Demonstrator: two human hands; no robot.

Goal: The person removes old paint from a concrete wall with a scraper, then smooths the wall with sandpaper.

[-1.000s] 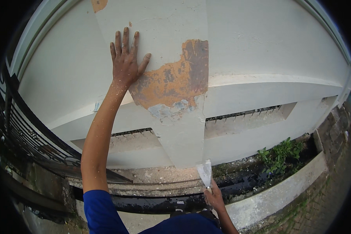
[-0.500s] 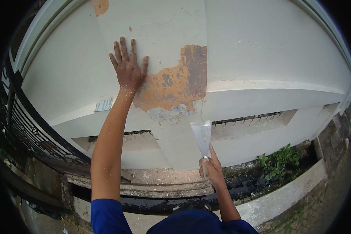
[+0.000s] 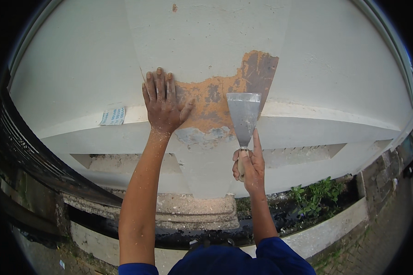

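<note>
My left hand (image 3: 164, 107) lies flat on the white wall (image 3: 202, 41), fingers spread, at the left end of a scraped patch (image 3: 211, 94). There the paint is off, and orange and grey-brown layers show. My right hand (image 3: 251, 167) grips a putty knife (image 3: 244, 114) by its pale handle, with the index finger stretched along the blade's base. The wide metal blade points up and overlaps the right part of the patch in the view; whether its edge touches the wall I cannot tell.
A printed paper label (image 3: 112, 116) clings to the wall at left. Black metal bars (image 3: 41, 160) curve along the left side. Below run a concrete ledge (image 3: 192, 213), a dark wet gutter (image 3: 179, 240) and a low kerb (image 3: 326, 233). A green plant (image 3: 317, 197) grows at right.
My right hand has raised the putty knife from below the patch to in front of it. My left hand has slid lower on the wall, and my view has shifted.
</note>
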